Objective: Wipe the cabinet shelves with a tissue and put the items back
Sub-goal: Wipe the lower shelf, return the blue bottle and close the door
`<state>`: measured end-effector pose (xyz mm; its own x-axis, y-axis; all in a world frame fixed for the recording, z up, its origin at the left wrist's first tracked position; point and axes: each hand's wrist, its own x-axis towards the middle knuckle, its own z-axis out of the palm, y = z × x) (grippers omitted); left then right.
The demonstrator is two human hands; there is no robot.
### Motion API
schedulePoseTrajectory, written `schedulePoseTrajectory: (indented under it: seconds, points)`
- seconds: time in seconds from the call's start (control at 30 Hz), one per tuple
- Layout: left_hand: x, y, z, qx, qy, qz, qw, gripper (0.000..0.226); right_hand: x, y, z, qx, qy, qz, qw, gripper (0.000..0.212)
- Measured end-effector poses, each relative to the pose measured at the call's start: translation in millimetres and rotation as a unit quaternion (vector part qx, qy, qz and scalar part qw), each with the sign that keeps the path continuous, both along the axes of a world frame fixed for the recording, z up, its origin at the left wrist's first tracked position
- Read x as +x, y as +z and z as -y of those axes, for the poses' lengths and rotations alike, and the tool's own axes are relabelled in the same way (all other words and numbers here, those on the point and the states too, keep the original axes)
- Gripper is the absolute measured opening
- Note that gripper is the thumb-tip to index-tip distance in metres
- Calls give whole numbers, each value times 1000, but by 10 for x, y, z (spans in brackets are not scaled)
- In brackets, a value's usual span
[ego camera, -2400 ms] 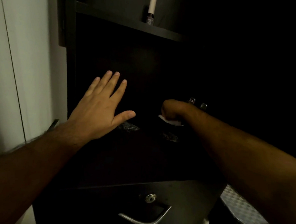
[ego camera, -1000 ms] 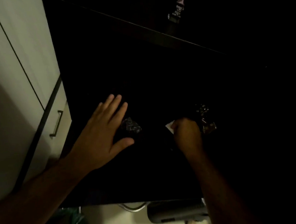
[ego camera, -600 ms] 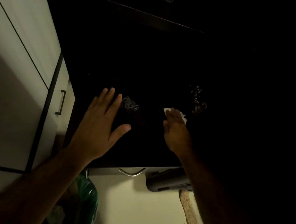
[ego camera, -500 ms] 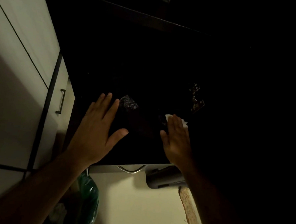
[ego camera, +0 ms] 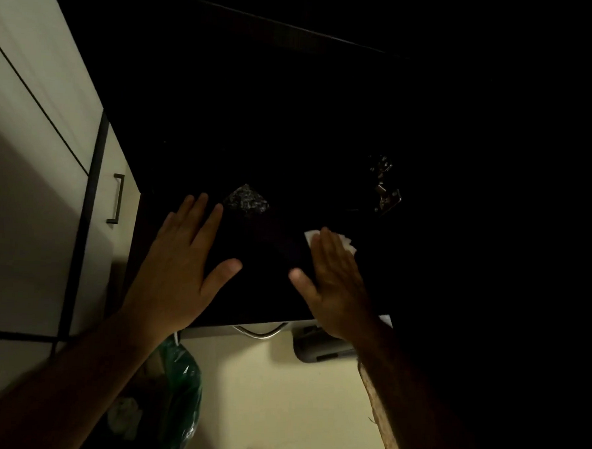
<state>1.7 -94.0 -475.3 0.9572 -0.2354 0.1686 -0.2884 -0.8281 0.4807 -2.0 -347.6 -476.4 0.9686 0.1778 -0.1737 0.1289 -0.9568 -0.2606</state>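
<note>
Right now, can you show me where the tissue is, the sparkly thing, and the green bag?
tissue point(ego camera: 348, 241): head view, on the white edge peeking past the right hand's fingertips.
sparkly thing point(ego camera: 246, 198): head view, on its glittery middle.
green bag point(ego camera: 185, 386): head view, on its shiny plastic side.

Under the right grip point(ego camera: 333, 277) lies a thin white paper tissue point(ego camera: 347, 242), matt and creased. The shelf point(ego camera: 269, 243) around it is dark and smooth with a dull sheen. Beyond the left grip point(ego camera: 183, 263) sits a speckled, glittery item point(ego camera: 246, 198). Below both grips, a curved handle point(ego camera: 261, 331) looks like polished metal, and a green plastic bag point(ego camera: 179, 390) is glossy.
</note>
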Motion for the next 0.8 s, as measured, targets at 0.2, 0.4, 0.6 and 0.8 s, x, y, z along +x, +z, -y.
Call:
schedulePoseTrajectory:
  seconds: [0.2,0.4,0.6,0.8]
  points:
    - [169,11,85,32,-21,0,999,90,836,-38,-59,-16,-86,-12,996,78]
    - [152,-13,59,35,-8,-9,999,89,181,-35,-281,11,43,29,999,90]
    - [102,40,23,55,-18,-12,998,90,511,47,74,-18,-66,-13,998,79]
    - [58,5,88,40,-10,-8,999,90,946,-72,-180,-29,-76,28,996,83]
